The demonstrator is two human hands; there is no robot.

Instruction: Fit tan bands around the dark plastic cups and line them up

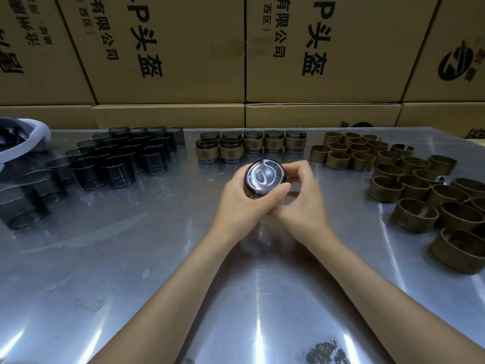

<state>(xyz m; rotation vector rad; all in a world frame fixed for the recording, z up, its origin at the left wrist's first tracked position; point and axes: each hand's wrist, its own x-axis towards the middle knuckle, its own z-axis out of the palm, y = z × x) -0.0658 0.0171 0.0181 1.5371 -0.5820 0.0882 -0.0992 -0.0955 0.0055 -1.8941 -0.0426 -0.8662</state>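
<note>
dark cup [264,177] held above the steel worktop [131,258], base turned toward the camera. gripped by left hand [242,200], thumb curled round its near side; pinched at the right edge by right hand [301,195]. flanked by bare cups [118,158] left, loose tan bands [409,179] right, banded cups [252,144] lined behind.

1. Smoky dark translucent plastic cups [115,164] on a streaked silver metal table [131,258].
2. Tan paper bands [409,185], faint round emblem.
3. Brown cardboard boxes [168,48], black lettering.
</note>
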